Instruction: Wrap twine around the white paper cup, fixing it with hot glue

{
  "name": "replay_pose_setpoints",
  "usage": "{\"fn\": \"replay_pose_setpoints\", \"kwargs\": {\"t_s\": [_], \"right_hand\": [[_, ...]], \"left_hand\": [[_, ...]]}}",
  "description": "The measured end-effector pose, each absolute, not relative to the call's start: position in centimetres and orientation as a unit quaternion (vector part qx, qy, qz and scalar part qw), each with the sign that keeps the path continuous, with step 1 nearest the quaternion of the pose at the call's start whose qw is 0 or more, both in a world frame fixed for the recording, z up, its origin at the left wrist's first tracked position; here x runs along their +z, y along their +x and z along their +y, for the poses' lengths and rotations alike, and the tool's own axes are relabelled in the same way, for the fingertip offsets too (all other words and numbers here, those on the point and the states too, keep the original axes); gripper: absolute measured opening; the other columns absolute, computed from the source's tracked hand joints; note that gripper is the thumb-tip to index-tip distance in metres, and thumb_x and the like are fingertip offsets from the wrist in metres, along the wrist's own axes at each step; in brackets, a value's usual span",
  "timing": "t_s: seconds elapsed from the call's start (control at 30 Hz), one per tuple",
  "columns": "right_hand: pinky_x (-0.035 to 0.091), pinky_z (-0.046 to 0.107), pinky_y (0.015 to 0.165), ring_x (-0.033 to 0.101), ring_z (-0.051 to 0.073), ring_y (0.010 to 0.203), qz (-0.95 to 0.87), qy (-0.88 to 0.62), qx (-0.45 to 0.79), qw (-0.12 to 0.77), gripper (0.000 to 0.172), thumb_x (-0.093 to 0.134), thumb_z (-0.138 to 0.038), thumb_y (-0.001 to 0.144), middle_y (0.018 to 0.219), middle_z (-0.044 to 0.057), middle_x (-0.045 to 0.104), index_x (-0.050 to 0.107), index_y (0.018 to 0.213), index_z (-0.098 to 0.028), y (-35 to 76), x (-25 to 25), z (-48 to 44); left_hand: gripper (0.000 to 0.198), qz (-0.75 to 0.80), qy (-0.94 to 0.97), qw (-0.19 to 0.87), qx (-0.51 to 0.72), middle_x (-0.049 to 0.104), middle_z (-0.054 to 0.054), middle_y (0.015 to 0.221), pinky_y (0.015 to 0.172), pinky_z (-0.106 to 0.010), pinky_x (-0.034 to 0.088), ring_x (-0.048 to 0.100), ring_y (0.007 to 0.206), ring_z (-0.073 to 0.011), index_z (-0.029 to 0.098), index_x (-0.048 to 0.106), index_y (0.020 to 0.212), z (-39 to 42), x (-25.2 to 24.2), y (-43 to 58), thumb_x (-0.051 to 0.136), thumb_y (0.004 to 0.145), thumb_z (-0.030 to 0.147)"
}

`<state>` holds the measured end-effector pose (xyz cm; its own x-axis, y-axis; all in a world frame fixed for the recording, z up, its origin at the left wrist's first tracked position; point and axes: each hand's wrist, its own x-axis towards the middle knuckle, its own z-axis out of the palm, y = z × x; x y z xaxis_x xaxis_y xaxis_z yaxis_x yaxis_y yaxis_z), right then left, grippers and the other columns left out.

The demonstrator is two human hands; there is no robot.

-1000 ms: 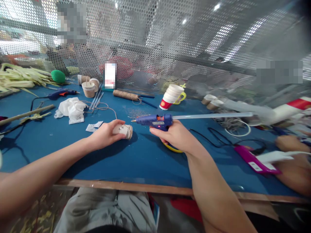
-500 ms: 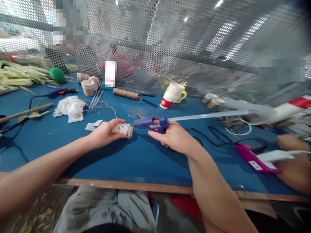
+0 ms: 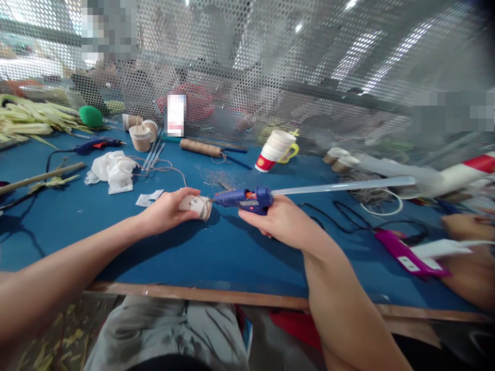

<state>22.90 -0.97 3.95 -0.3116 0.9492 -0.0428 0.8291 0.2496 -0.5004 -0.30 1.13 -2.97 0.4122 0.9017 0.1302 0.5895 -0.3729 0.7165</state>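
My left hand is closed around a small white paper cup tipped on its side, with twine wound about its rim end. From that cup a strand of twine runs back across the table. In my right hand is a blue hot glue gun, its small light glowing red. The gun's nozzle is at the cup's twine-wrapped end; whether it touches cannot be made out. A long clear glue stick sticks out of the gun's rear.
On the blue table are a twine roll, stacked paper cups, twine-wrapped cups, a second glue gun, white cloth-like material and a purple power strip. Another person's hand is at the right. Perforated metal stands behind.
My right hand and the glue gun have shifted slightly to the right, and the glue stick's rear end reaches further right. The left hand's grip on the paper cup looks unchanged.
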Motion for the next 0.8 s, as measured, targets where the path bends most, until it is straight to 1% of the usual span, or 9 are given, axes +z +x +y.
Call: {"fn": "replay_pose_setpoints", "kwargs": {"t_s": [0.23,0.4,0.5,0.8], "right_hand": [[0.036,0.023,0.044,0.043,0.009,0.037,-0.784,-0.569,0.215,0.125,0.032,0.051,-0.034,0.076,0.036,-0.005,0.045,0.044,0.048,-0.019,22.98,4.07,-1.15],[0.036,0.022,0.044,0.043,0.009,0.037,-0.778,-0.576,0.217,0.122,0.032,0.051,-0.034,0.075,0.035,-0.005,0.045,0.043,0.048,-0.020,22.94,4.13,-1.28],[0.036,0.022,0.043,0.043,0.009,0.036,-0.776,-0.579,0.218,0.120,0.033,0.052,-0.035,0.075,0.035,-0.005,0.045,0.042,0.047,-0.020,22.91,4.14,-1.28],[0.035,0.021,0.040,0.044,0.008,0.035,-0.774,-0.573,0.244,0.116,0.031,0.051,-0.034,0.074,0.036,-0.005,0.046,0.042,0.048,-0.020,22.89,4.24,-1.53]], "left_hand": [[0.051,0.474,0.786,0.298,0.265,0.067,-0.007,0.092,0.069,-0.027,0.046,0.062,0.077,-0.0186,0.012,0.049,0.118,1.21,-3.11,-0.34,0.055,0.075,0.038],[0.051,0.475,0.787,0.294,0.263,0.067,-0.008,0.094,0.070,-0.028,0.046,0.062,0.078,-0.0194,0.013,0.049,0.118,1.20,-3.07,-0.32,0.055,0.075,0.040],[0.050,0.473,0.788,0.294,0.261,0.067,-0.008,0.097,0.071,-0.029,0.046,0.062,0.079,-0.0194,0.013,0.049,0.119,1.23,-3.13,-0.34,0.054,0.076,0.039],[0.050,0.477,0.788,0.293,0.256,0.067,-0.008,0.095,0.070,-0.028,0.046,0.061,0.078,-0.0187,0.013,0.048,0.119,1.18,-2.96,-0.27,0.054,0.076,0.036]]}}
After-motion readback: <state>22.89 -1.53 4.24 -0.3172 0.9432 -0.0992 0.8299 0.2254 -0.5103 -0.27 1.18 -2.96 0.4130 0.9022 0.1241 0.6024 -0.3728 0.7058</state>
